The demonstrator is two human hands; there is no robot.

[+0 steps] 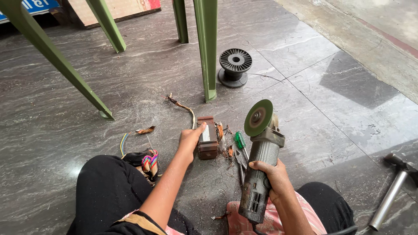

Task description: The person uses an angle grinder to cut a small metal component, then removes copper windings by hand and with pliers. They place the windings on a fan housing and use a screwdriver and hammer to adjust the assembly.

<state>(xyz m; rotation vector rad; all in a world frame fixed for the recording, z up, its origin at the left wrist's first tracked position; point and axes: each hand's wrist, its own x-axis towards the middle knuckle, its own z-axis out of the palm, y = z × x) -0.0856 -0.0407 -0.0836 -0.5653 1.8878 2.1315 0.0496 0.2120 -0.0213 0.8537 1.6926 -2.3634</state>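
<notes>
My right hand (271, 175) grips the body of a grey angle grinder (260, 165), its green disc (258, 117) raised and facing left. My left hand (190, 140) rests on a small brown transformer core (208, 138) standing on the grey tiled floor, thumb along its top edge. Frayed copper wire (220, 130) hangs off the core's right side. A green-handled screwdriver (240, 141) and pliers (241, 162) lie between the core and the grinder.
An empty black wire spool (235, 66) sits beyond a green chair leg (207, 48); more chair legs (52, 56) stand at left. A hammer (394, 187) lies at right. Coloured wires (124, 141) and scraps (145, 129) lie by my left knee.
</notes>
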